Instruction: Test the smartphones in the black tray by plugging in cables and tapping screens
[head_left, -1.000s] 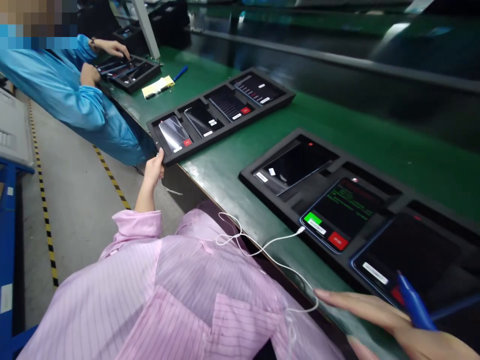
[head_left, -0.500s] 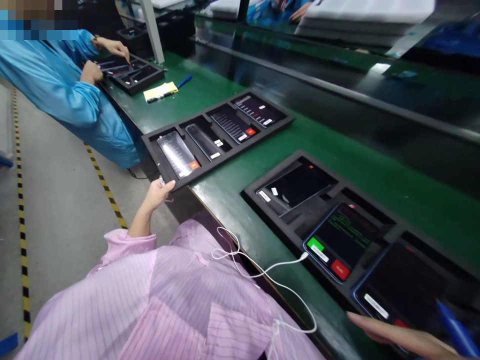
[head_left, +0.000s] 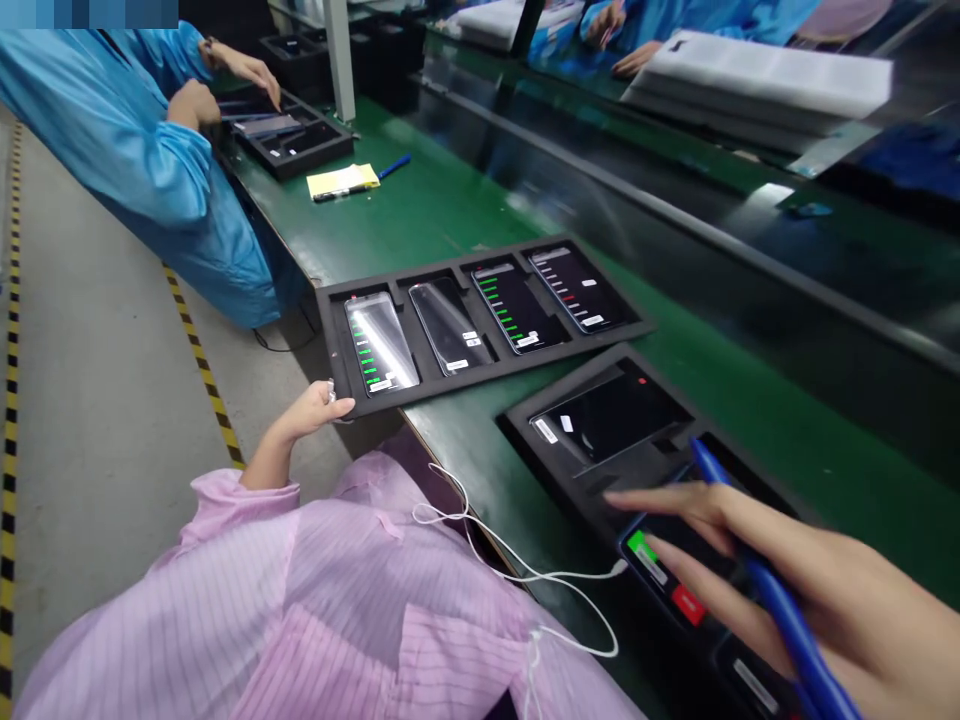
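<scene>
My left hand [head_left: 311, 412] is closed on the near left corner of a black foam tray [head_left: 480, 378], which juts past the table edge. Several phones lie in its slots, among them a phone with green lines on its screen [head_left: 512, 310]. A small whitish item at my left fingers is too small to name. My right hand [head_left: 817, 570] holds a blue pen [head_left: 780, 600] and reaches over a second black tray [head_left: 517, 425]. Its fingertips are over a phone with green and red buttons [head_left: 637, 535], partly hidden by the hand. A white cable [head_left: 570, 578] is plugged into that phone.
A co-worker in blue [head_left: 165, 170] handles phones in another tray [head_left: 300, 155] at the far left. A yellow notepad [head_left: 341, 181] with pens lies on the green table [head_left: 420, 180]. Beyond runs a dark conveyor [head_left: 600, 190], with white foam stacks [head_left: 772, 80] behind it.
My right hand has come up from the lower right, over the phone with the cable. The left-held tray has turned and sits closer to the second tray. Green lines now show on two of its phones.
</scene>
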